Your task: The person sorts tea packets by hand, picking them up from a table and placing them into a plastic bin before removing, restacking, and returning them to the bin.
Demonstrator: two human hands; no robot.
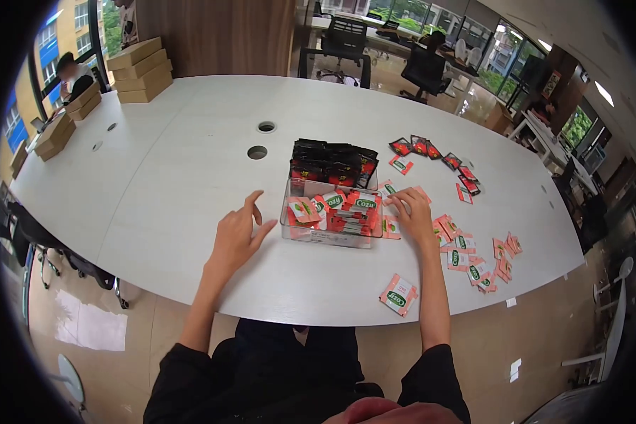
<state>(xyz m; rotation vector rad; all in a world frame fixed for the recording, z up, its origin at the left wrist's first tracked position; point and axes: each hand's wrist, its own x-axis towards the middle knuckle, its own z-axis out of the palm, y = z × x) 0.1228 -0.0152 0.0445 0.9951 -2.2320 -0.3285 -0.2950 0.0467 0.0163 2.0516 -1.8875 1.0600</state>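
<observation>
A clear plastic bin stands on the white table, filled with pink-and-white sachets marked "Cozy". Directly behind it is a group of black-and-red packets, packed upright. Left of the bin, my left hand is held with thumb and fingers spread and nothing in them. At the bin's right side, my right hand has its fingers bent down and somewhat apart, close to loose pink sachets. Whether its fingertips touch a sachet is hard to make out.
Several pink sachets lie scattered on the right, and one pair sits near the front edge. Black-and-red packets form a curve at the back right. Cardboard boxes are stacked at the back left. Two cable holes pierce the white table.
</observation>
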